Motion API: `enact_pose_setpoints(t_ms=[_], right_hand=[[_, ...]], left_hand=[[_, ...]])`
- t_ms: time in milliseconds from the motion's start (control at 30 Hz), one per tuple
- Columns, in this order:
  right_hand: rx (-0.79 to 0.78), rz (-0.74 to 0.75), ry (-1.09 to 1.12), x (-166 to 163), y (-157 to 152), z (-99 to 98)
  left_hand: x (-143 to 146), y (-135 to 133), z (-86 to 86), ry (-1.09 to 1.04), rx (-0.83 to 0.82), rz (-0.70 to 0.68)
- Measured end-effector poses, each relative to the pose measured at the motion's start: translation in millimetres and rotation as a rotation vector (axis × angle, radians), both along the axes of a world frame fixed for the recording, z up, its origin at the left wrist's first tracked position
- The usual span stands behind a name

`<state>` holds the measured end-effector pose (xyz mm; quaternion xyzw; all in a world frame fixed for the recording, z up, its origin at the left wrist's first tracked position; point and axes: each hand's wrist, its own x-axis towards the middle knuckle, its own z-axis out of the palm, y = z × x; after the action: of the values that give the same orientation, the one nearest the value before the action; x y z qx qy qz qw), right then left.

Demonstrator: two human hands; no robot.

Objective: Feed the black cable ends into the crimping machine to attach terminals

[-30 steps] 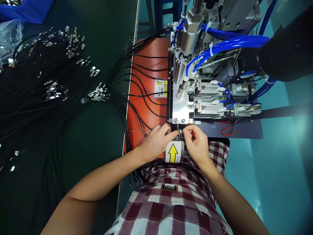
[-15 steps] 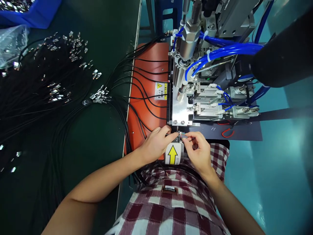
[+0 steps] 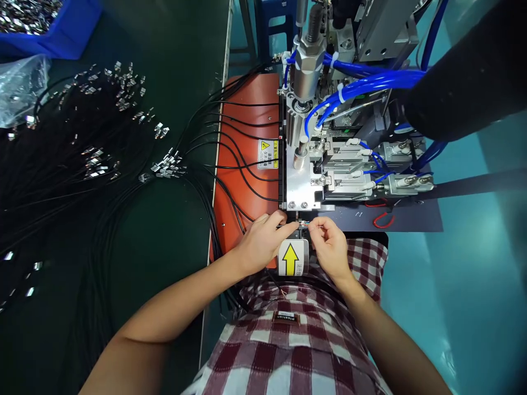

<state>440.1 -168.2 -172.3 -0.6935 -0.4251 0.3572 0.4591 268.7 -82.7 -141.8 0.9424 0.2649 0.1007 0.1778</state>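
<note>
We seem to be arranging thin multicoloured wires (image 3: 304, 224) beside the silver metal machine (image 3: 302, 185), bare right hand (image 3: 331, 247) pinching their ends, bare left hand's (image 3: 264, 244) grip unclear; next calls for careful alignment.

A dark green counter (image 3: 189, 49) is seen at the left, and its pale edge is crossed by several black cables (image 3: 224, 101). In the far left corner, 1 blue bin (image 3: 76, 38) is placed, filled with small shiny pieces (image 3: 31, 13). Just beside it, 1 crumpled clear plastic bag (image 3: 22, 90) is laid. Nearer, a wide heap of dark cables (image 3: 49, 159) is spread, with many metal ends (image 3: 96, 164) scattered. Toward the edge, 1 cluster of metal connectors (image 3: 169, 164) is gathered closely.
</note>
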Motion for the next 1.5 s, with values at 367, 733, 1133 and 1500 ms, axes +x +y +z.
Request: enact_pose_setpoints(t_ms=[367, 733, 1133, 1500], right_hand=[[-0.054, 0.293, 0.018, 27.7, 10.0, 2.8], [-0.179, 0.113, 0.304, 16.1, 4.2, -2.1], [-0.091, -0.042, 0.505, -6.5, 12.6, -1.0], [-0.115, -0.051, 0.704, -7.8, 14.7, -4.5]], left_hand=[[2.8, -2.3, 9.3, 0.036, 0.138, 0.022], [3.9, -6.6, 9.6, 0.068, -0.045, 0.01], [11.8, -11.4, 12.7, 0.209, 0.028, 0.042], [8.3, -9.5, 2.3, 0.075, 0.097, 0.027]])
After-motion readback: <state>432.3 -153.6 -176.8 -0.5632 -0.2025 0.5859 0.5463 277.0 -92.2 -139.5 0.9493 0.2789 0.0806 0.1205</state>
